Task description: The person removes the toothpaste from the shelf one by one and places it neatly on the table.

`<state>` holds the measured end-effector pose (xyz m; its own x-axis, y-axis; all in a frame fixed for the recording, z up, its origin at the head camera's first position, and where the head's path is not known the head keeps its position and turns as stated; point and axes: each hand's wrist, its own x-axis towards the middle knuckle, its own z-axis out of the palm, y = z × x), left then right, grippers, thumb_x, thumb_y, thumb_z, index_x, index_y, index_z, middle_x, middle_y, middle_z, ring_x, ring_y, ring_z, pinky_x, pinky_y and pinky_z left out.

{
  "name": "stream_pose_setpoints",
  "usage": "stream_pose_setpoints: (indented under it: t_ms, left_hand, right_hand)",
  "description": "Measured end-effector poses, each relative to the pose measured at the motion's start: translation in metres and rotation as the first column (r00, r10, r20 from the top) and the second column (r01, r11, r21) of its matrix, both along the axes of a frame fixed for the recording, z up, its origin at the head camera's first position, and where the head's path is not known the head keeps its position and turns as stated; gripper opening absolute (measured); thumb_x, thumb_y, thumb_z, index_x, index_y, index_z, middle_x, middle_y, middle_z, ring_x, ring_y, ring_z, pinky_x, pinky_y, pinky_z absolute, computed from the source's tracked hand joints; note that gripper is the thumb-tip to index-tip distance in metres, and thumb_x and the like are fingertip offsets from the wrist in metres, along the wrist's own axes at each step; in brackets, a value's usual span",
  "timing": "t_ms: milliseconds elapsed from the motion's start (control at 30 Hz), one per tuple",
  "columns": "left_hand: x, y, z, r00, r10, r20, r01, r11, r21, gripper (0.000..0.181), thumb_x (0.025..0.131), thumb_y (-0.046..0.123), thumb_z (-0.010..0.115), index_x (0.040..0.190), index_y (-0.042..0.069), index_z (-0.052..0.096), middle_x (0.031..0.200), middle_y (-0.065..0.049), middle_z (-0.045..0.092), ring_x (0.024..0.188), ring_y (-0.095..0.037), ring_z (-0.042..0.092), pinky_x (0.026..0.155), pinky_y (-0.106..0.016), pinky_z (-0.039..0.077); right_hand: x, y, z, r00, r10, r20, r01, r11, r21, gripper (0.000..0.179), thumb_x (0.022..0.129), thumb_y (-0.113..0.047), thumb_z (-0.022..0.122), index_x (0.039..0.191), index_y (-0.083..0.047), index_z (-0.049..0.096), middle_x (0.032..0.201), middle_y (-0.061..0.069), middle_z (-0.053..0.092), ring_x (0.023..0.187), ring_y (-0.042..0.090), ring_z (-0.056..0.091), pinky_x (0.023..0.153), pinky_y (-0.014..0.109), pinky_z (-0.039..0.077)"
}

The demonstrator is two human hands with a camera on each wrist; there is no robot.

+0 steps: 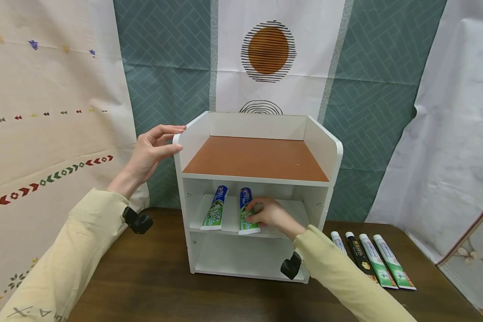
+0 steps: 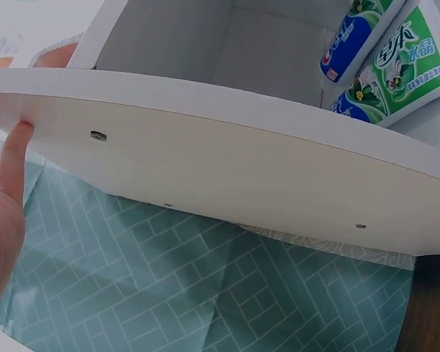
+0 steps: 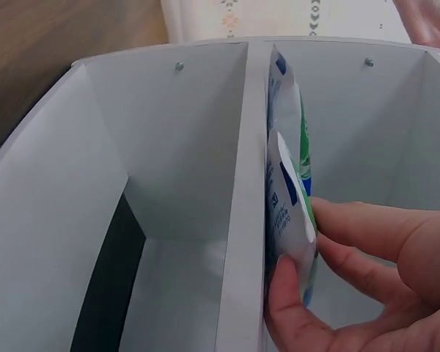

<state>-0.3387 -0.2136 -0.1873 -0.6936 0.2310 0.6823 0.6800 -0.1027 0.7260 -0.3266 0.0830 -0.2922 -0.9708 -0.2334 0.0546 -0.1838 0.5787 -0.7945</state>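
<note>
Right hand (image 1: 271, 213) pinched a blue-green tube (image 1: 243, 213) between thumb and fingers; tube at the middle shelf (image 1: 230, 220), flat end toward 6 o'clock, contact with the board beneath not certain. Matching second tube (image 1: 214, 211) lay unheld at its 9 o'clock. Left hand (image 1: 149, 151) gripped the side-panel edge of the white unit (image 1: 324, 141) at its 10 o'clock. Row of four tubes (image 1: 377, 261), one black, lay on the wooden table (image 1: 145, 277) at the unit's 4 o'clock. Judged progress: one tube shelved, another nearly set but unreleased, four probably left.
</note>
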Motion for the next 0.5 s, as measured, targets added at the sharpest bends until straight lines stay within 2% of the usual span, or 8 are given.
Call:
stream_pose_setpoints:
  t_ms: [167, 300, 400, 500]
  left_hand:
    - [0.0003, 0.0004, 0.0004, 1.000, 0.011, 0.008, -0.011, 1.000, -0.008, 0.030, 0.080, -0.002, 0.066, 0.108, 0.008, 0.065, 0.124, -0.009, 0.052, 0.117, -0.029, 0.038, 0.083, -0.034, 0.043]
    - [0.0005, 0.0009, 0.0004, 1.000, 0.013, 0.009, -0.013, 1.000, -0.007, 0.030, 0.080, -0.003, 0.066, 0.108, 0.008, 0.065, 0.124, -0.009, 0.052, 0.117, -0.029, 0.039, 0.083, -0.033, 0.043]
    - [0.0008, 0.0008, 0.0004, 1.000, 0.006, 0.005, -0.006, 1.000, -0.003, 0.030, 0.080, -0.003, 0.065, 0.108, 0.007, 0.064, 0.124, -0.009, 0.052, 0.117, -0.028, 0.039, 0.082, -0.033, 0.043]
    - [0.0011, 0.0002, 0.0007, 1.000, -0.001, 0.001, 0.001, 1.000, 0.000, 0.030, 0.080, -0.004, 0.065, 0.108, 0.007, 0.064, 0.124, -0.009, 0.052, 0.117, -0.028, 0.039, 0.082, -0.032, 0.043]
  right_hand:
    - [0.0012, -0.0028, 0.0007, 1.000, 0.021, 0.013, -0.021, 0.999, -0.026, 0.022, 0.073, -0.002, 0.074, 0.091, -0.004, 0.062, 0.080, 0.008, 0.058, 0.057, 0.014, 0.054, 0.047, 0.024, 0.043]
    - [0.0023, -0.0033, 0.0012, 0.999, 0.044, 0.021, -0.043, 0.998, -0.041, 0.022, 0.074, -0.001, 0.071, 0.093, -0.004, 0.061, 0.084, 0.010, 0.054, 0.050, 0.013, 0.046, 0.043, 0.023, 0.037]
    - [0.0026, -0.0024, 0.0009, 0.997, 0.063, 0.042, -0.059, 0.995, -0.078, 0.021, 0.076, -0.001, 0.070, 0.095, -0.003, 0.060, 0.081, 0.011, 0.056, 0.050, 0.013, 0.049, 0.043, 0.024, 0.041]
    - [0.0032, -0.0003, -0.0002, 0.994, 0.075, 0.084, -0.061, 0.985, -0.160, 0.021, 0.078, 0.002, 0.067, 0.097, 0.000, 0.059, 0.079, 0.013, 0.059, 0.058, 0.019, 0.059, 0.050, 0.030, 0.049]
